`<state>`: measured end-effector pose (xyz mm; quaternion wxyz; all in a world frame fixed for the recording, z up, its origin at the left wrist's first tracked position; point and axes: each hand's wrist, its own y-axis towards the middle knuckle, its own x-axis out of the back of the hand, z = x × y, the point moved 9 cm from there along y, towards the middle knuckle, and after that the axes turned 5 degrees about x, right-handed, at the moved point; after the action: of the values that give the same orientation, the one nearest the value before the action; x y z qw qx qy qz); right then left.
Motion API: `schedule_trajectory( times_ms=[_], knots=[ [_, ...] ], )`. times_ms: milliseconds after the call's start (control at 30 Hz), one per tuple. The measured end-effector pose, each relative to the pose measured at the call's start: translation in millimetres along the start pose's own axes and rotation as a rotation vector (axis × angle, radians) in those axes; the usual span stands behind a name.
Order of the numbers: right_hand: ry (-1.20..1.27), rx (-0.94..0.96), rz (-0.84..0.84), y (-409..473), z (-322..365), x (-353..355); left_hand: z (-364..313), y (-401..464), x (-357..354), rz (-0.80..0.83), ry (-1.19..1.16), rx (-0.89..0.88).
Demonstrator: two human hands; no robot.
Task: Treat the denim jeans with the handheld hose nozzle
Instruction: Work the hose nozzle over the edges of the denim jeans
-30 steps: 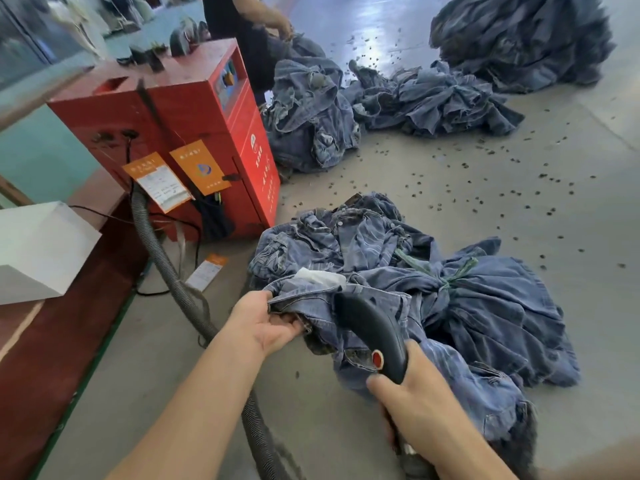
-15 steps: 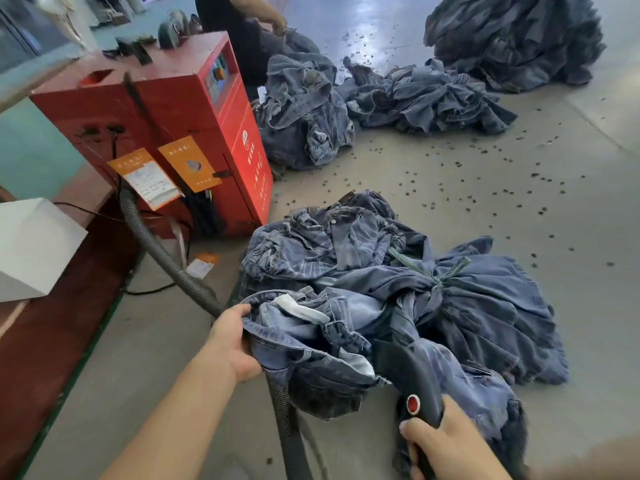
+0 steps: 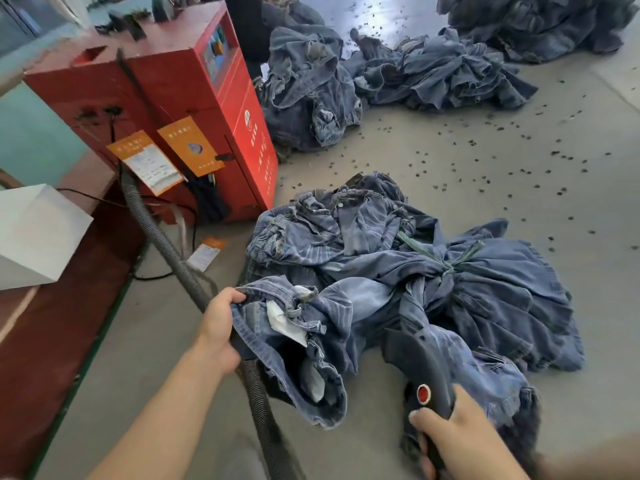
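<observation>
**Waistband held open, nozzle beside the denim**

Grey concrete floor (image 3: 450, 174), speckled with small dark scraps, carried the bundle of faded blue denim jeans (image 3: 398, 271), tied with a green cord at its middle. At the floor's left edge stood a red metal machine cabinet (image 3: 194, 109); a ribbed black hose (image 3: 162, 247) ran from it, its lower end cut off by the frame. The left hand (image 3: 218, 327) gripped the crumpled waistband. The right hand (image 3: 453, 441) clasped the dark plastic hose nozzle (image 3: 419, 368), whose tip lay hidden against the fabric. Further denim heaps (image 3: 433, 74) lay behind, partly cropped.
</observation>
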<state>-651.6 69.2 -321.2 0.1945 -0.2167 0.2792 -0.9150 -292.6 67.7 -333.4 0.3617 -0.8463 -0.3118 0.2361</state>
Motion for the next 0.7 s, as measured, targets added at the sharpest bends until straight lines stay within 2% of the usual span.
schedule_trajectory(
  times_ms=[100, 167, 233, 333, 467, 533, 633, 700],
  knots=[
    [-0.042, 0.02, 0.153, 4, 7, -49, 2, -3, -17, 0.093, -0.027, 0.002],
    [0.141, -0.008, 0.19, 18, 13, -68, 2, -6, -24, 0.133, -0.03, 0.0],
    [0.341, -0.061, 0.112, 35, 16, -61, 4, -7, -25, 0.164, -0.055, 0.001],
    [0.448, -0.107, 0.006, 44, 3, -29, 5, -4, -18, 0.156, -0.098, 0.008],
    [0.408, -0.099, 0.118, 25, -7, -25, 8, 2, -4, 0.114, -0.162, 0.052],
    [0.355, -0.08, 0.205, 16, -4, -43, 15, 2, -1, 0.091, -0.193, 0.094],
    [0.409, -0.103, 0.325, 16, 13, -76, 24, -2, -6, 0.115, -0.22, 0.127],
    [0.478, -0.14, 0.298, 29, 22, -84, 27, -4, -7, 0.123, -0.225, 0.125]
  ],
)
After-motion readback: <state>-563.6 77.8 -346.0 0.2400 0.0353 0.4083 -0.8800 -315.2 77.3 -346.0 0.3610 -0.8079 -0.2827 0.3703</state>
